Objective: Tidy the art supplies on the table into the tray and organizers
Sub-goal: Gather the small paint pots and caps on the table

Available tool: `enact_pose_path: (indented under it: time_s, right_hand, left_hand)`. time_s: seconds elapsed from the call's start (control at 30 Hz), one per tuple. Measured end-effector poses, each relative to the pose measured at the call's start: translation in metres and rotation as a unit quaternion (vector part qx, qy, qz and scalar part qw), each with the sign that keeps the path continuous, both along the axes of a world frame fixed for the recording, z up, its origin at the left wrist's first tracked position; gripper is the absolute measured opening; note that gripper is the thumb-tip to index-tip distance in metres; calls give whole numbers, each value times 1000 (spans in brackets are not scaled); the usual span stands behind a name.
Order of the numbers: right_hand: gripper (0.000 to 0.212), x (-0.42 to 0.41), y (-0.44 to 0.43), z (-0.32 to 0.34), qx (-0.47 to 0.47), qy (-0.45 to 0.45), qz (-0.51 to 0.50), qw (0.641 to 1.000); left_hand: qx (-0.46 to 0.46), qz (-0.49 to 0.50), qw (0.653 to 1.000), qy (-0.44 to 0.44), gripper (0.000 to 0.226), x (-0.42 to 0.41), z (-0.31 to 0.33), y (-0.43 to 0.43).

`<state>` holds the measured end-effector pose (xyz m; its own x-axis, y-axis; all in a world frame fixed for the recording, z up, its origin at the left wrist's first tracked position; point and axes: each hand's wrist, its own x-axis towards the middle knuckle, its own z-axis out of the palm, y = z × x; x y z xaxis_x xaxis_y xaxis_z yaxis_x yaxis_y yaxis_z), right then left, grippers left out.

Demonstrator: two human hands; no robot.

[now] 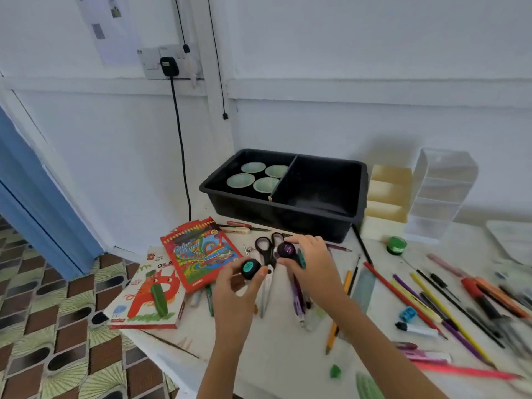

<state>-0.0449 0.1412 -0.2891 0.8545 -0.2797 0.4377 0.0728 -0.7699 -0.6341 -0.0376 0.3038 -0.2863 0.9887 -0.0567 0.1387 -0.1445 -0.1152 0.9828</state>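
Head view: the left hand (233, 287) pinches a small round black jar with a teal label (250, 268) between thumb and fingertips, holding it above the white table (273, 358). The right hand (314, 264) grasps a second small black jar with a purple label (287, 250) the same way, just beside the first. Both jars hover over a pair of black-handled scissors (265, 250) lying on the table.

Behind the hands stands a black plastic tray with a centre divider (276, 210). Its left compartment holds four pale green round cups (253, 175). Right of the tray stand a cream stepped organizer (388, 194) and a clear plastic drawer organizer (440, 191).

Left of the scissors lies a red colour-pencil box (198, 251), partly overlapping a white oil-pastel box with a red fox drawing (146, 300) at the table's corner. A green round container (396, 245) sits near the cream organizer. To the right, loose pencils, pens and brushes (431, 306) lie scattered, blurred, with a small blue sharpener (408, 314) among them.
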Motion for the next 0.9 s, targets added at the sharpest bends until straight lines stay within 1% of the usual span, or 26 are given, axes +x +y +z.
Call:
enact_pose_path:
  time_s: [0.1, 0.3, 0.47, 0.57, 0.7, 0.9]
  right_hand:
    - [37, -48, -21, 11, 3, -5, -28, 1000]
    - [36, -142, -67, 10, 34, 9, -101, 994]
    - [23, -217, -94, 7, 74, 25, -160, 984]
    - [26, -255, -103, 8, 75, 40, -195, 977]
    - [37, -298, -113, 6, 70, 56, -225, 970]
    - [32, -346, -119, 5, 67, 64, -267, 959]
  left_hand:
    - [-10, -28, 1000, 4, 28, -28, 3, -24]
    - [15, -128, 992, -6, 26, -89, 5, -72]
    - [19, -210, 977, 4, 31, -142, 5, -102]
    - [28, -237, 971, -6, 33, -169, 4, -115]
    - [54, -263, 963, -20, 30, -199, -2, -128]
    - [92, -294, 948, -76, 32, -236, -11, -144]
